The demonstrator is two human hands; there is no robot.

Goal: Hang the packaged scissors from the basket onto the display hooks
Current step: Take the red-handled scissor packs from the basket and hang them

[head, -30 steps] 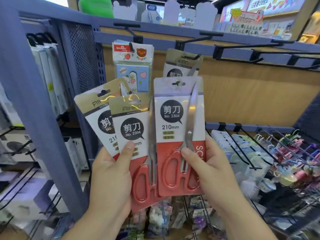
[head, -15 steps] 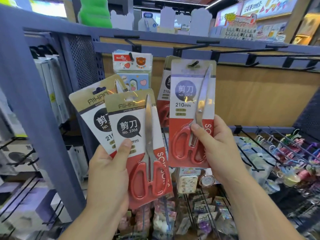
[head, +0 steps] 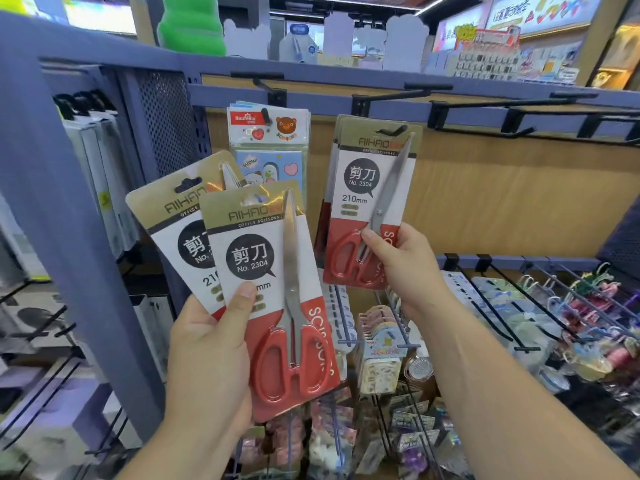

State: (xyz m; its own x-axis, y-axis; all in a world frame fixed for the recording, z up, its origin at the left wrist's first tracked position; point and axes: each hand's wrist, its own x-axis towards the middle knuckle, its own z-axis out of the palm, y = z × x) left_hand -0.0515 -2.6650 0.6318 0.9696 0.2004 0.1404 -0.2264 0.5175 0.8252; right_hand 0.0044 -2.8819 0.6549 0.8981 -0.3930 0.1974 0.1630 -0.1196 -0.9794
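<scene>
My left hand [head: 211, 355] grips two packaged scissors fanned out: the front pack [head: 273, 292] with red handles and a second pack [head: 180, 216] behind it to the left. My right hand [head: 405, 268] pinches the lower corner of a third scissors pack [head: 370, 202]. Its hang hole sits on a black display hook [head: 393, 130], in front of another identical pack [head: 332, 174] hanging there. The basket is out of view.
A pack of children's scissors [head: 268, 133] hangs on the hook to the left. Bare black hooks [head: 519, 105] stick out along the upper rail to the right. Lower hooks [head: 502, 306] carry small goods. A blue shelf post [head: 59, 209] stands at the left.
My right hand has lifted its pack up and to the right, and the pack's hole has slid onto the hook. My left hand has kept its two packs nearly still.
</scene>
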